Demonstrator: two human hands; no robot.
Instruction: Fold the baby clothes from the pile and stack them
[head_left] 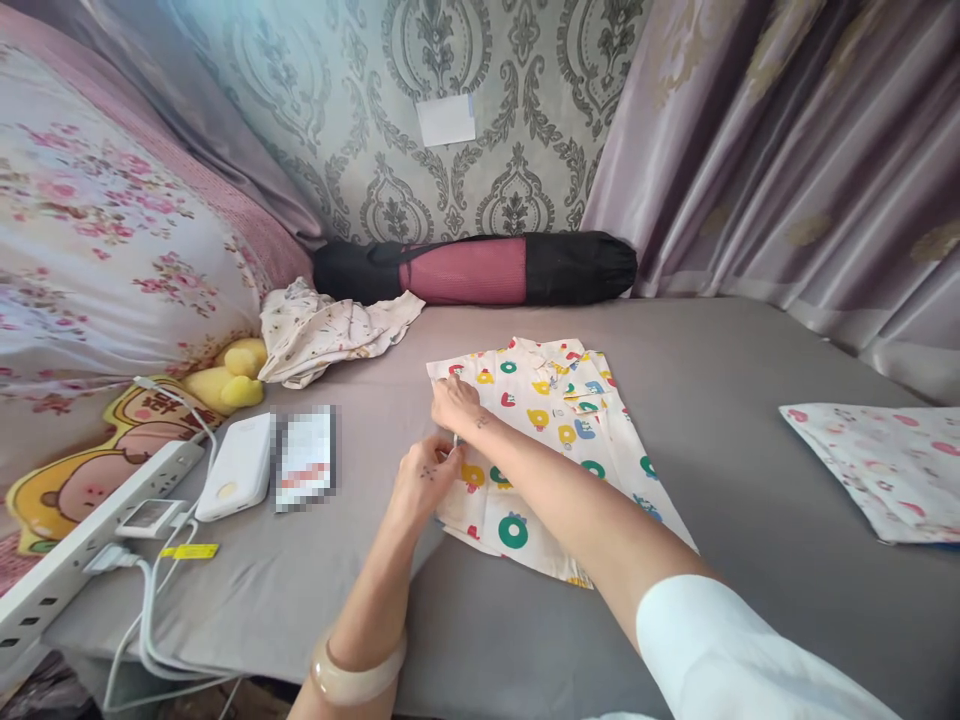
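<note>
A white shirt (551, 430) with a collar and bright green, yellow and red prints lies on the grey sheet in front of me. My right hand (456, 408) reaches across it and is closed on cloth at its left edge. Just below, my left hand (427, 475) pinches the same edge, thumb and fingers together. The fingertips of both hands are partly hidden. The right forearm covers part of the shirt's middle. A pale bangle (358, 672) sits on my left wrist.
Left lie a power strip (97, 530) with cables, a white power bank (236, 465), a blurred packet (304, 458) and a yellow plush toy (225, 380). Crumpled printed cloth (330, 335) and a rolled mat bag (465, 270) lie behind. Folded cloth (881, 465) is at the right.
</note>
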